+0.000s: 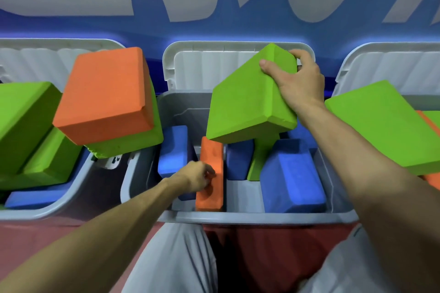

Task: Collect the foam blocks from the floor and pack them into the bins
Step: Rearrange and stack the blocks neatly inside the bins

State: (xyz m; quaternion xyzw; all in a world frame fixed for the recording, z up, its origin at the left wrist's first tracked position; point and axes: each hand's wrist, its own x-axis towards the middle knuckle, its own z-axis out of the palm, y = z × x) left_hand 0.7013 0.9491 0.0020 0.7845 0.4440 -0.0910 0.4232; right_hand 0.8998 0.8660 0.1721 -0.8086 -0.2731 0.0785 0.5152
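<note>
Right hand [300, 83] curls over the top corner of a green block [247, 100], holding it tilted above the middle bin [262, 216] — judged ready to go in. Left hand [197, 179], inside that bin, pinches an orange block [212, 154] standing on edge (probably shifting it to open a gap). Blue blocks [292, 173] crowd the middle bin's right half — the neighbouring bin [59, 209] to its left is heaped past its rim.
</note>
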